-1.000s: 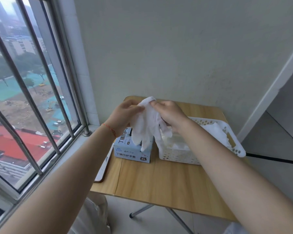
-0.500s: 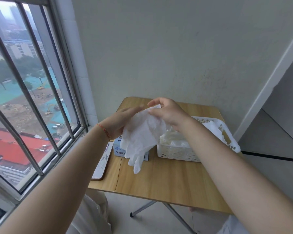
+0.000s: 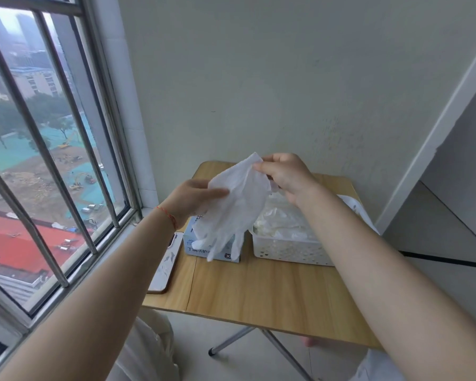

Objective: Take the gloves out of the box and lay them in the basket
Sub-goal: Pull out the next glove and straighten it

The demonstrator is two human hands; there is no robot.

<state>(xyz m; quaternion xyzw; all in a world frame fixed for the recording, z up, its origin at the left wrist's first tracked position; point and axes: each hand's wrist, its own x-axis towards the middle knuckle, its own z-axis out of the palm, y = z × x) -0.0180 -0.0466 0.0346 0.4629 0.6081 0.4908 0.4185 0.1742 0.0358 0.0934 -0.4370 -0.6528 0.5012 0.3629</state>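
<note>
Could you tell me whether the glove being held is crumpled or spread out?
Spread out. The glove hangs flat, fingers pointing down, above the box; the right hand pinches its cuff, the left hand holds its edge.

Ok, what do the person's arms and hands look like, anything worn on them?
Both forearms are bare, with no sleeves or cuffs in view. The left hand has a thin red-orange string bracelet around the wrist. The right hand shows no bracelet, watch or ring on the visible side. Neither hand is wearing a glove, and the fingers are uncovered.
</note>
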